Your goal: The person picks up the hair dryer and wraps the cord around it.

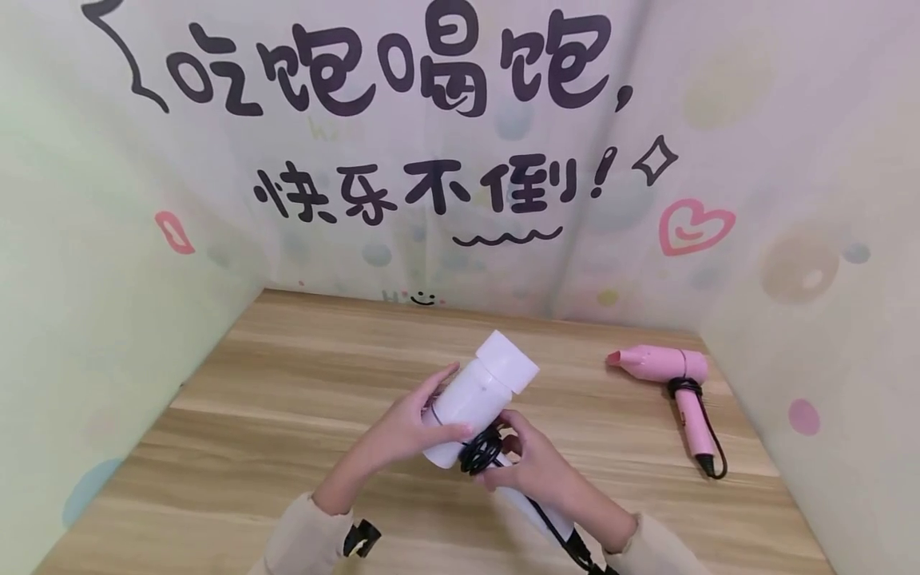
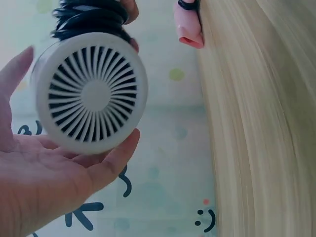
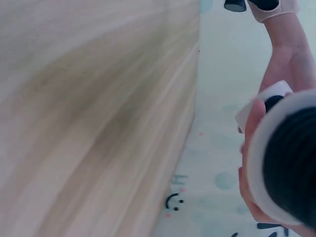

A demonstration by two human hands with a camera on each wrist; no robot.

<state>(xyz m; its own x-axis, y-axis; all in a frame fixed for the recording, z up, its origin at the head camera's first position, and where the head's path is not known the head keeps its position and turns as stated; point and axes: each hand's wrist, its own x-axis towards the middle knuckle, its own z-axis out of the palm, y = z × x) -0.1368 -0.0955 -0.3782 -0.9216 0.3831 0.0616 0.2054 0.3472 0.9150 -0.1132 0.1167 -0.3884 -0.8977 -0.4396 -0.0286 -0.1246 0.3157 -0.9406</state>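
Note:
A white hair dryer (image 1: pixel 467 399) is held tilted above the table, its broad nozzle (image 1: pixel 507 363) pointing up and to the right. My left hand (image 1: pixel 410 427) grips the barrel near its rear end, thumb on the near side. My right hand (image 1: pixel 535 467) holds the handle (image 1: pixel 528 511), close to the black cord (image 1: pixel 480 452) coiled where handle meets barrel. The left wrist view faces the round slotted rear grille (image 2: pixel 96 96). In the right wrist view a round dark face with a white rim (image 3: pixel 256 168) is blurred; the right hand's fingers cannot be made out there.
A pink hair dryer (image 1: pixel 664 364) lies at the table's right side, its black cord wound round the handle. The wood-grain table (image 1: pixel 287 383) is bounded by a back wall (image 1: pixel 359 255) printed with black writing and by side walls.

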